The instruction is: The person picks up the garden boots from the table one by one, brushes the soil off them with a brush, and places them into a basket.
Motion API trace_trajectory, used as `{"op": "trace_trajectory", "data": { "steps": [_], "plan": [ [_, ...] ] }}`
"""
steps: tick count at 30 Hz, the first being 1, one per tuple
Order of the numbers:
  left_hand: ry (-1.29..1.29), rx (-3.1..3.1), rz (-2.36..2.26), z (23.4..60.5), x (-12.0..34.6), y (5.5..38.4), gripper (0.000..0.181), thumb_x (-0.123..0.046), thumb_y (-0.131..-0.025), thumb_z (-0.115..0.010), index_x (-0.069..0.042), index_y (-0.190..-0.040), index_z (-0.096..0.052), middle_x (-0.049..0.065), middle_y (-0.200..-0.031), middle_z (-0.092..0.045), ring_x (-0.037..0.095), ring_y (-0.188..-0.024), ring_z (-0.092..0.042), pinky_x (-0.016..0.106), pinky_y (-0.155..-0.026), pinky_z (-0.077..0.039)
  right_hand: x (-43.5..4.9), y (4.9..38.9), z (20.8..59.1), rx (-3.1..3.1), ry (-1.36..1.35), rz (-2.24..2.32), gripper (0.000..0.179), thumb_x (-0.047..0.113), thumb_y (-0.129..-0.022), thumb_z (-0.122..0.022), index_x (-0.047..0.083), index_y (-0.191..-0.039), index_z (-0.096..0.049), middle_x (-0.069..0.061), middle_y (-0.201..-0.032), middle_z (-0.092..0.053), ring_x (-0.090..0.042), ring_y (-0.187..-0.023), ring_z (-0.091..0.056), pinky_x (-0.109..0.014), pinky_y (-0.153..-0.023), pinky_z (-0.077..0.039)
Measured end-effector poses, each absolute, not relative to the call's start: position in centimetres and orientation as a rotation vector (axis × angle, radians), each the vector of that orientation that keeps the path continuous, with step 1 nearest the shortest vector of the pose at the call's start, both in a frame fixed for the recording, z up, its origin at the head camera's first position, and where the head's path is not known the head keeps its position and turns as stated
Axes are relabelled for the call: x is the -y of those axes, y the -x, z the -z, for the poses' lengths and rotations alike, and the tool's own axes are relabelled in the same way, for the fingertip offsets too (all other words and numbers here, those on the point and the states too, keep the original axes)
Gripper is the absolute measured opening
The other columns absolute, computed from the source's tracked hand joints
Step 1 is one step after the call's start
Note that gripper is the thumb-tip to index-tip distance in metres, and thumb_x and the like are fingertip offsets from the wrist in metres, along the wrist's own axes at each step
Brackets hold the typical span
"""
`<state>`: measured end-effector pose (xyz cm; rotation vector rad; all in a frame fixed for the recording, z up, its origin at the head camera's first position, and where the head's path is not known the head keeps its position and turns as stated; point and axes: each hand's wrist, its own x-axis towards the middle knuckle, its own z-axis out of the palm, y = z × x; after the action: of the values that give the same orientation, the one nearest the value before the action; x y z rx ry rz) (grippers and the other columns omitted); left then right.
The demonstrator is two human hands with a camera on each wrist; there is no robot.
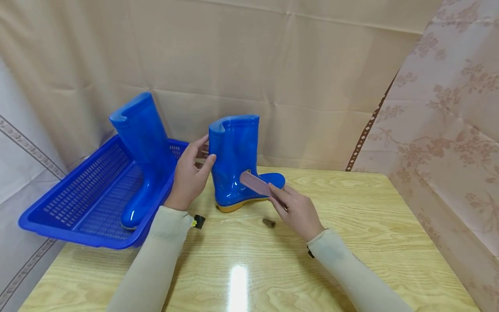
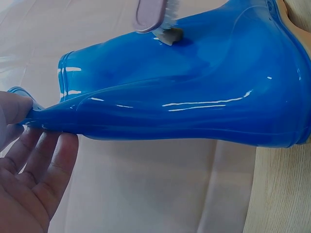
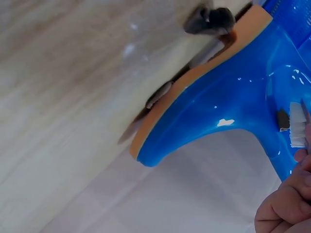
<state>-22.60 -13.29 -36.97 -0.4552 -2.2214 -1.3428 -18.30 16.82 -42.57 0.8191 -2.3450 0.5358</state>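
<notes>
A blue rain boot (image 1: 234, 156) with a yellow-orange sole stands upright on the table, toe to the right. My left hand (image 1: 192, 172) holds the back of its shaft near the top, thumb on one side and fingers on the other (image 2: 36, 170). In my right hand (image 1: 298, 212) is a scrubbing brush (image 1: 255, 183) with a pinkish handle and white bristles (image 3: 297, 125). Its bristles are at a small brown lump (image 2: 170, 36) stuck on the boot's side. Another brown lump (image 1: 269, 222) lies on the table in front of the boot.
To the left stands a blue plastic basket (image 1: 83, 240) with perforated walls. A second blue rain boot (image 1: 146, 138) leans in it. Beige curtain (image 1: 292, 78) hangs behind the wood-grain table (image 1: 351, 225), and patterned cloth (image 1: 448, 130) hangs at right.
</notes>
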Motion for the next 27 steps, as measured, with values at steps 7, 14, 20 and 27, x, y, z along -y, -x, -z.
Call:
{"op": "trace_trajectory", "data": {
  "steps": [7,14,20,27],
  "plan": [
    [0.456,2.219,1.338,37.0,13.3,22.6,0.053,-0.026,-0.106,-0.060,-0.019,-0.156,-0.045,0.011,-0.132,-0.061,0.026,-0.114,-0.062,0.048,-0.089,-0.058,-17.4,17.9,43.1,2.318,-0.819,-0.529,0.040,0.014,-0.091,-0.080,0.008,-0.130,-0.072,0.000,-0.077,-0.059,-0.005,-0.054,-0.040,-0.019,-0.046,-0.035],
    [0.452,2.216,1.342,37.0,13.4,22.8,0.053,-0.027,-0.107,-0.060,-0.020,-0.157,-0.044,0.010,-0.132,-0.060,0.026,-0.115,-0.062,0.049,-0.090,-0.057,-18.0,17.4,43.6,2.302,-0.813,-0.512,0.040,0.012,-0.090,-0.081,0.007,-0.128,-0.073,-0.001,-0.076,-0.058,-0.005,-0.054,-0.041,-0.019,-0.046,-0.036],
    [0.455,2.208,1.348,37.0,13.4,22.8,0.053,-0.026,-0.107,-0.060,-0.020,-0.156,-0.044,0.011,-0.132,-0.061,0.026,-0.115,-0.062,0.051,-0.091,-0.057,-18.3,17.1,44.5,2.401,-0.820,-0.484,0.036,0.016,-0.093,-0.079,0.009,-0.128,-0.074,0.003,-0.074,-0.055,-0.003,-0.054,-0.039,-0.017,-0.047,-0.034],
    [0.439,2.221,1.352,37.0,13.2,22.7,0.053,-0.027,-0.106,-0.061,-0.020,-0.156,-0.045,0.010,-0.132,-0.061,0.025,-0.115,-0.062,0.049,-0.090,-0.057,-19.4,18.0,44.6,2.380,-0.693,-0.605,0.029,0.016,-0.094,-0.076,0.006,-0.122,-0.076,0.004,-0.073,-0.056,-0.005,-0.056,-0.042,-0.021,-0.048,-0.036]
  ]
}}
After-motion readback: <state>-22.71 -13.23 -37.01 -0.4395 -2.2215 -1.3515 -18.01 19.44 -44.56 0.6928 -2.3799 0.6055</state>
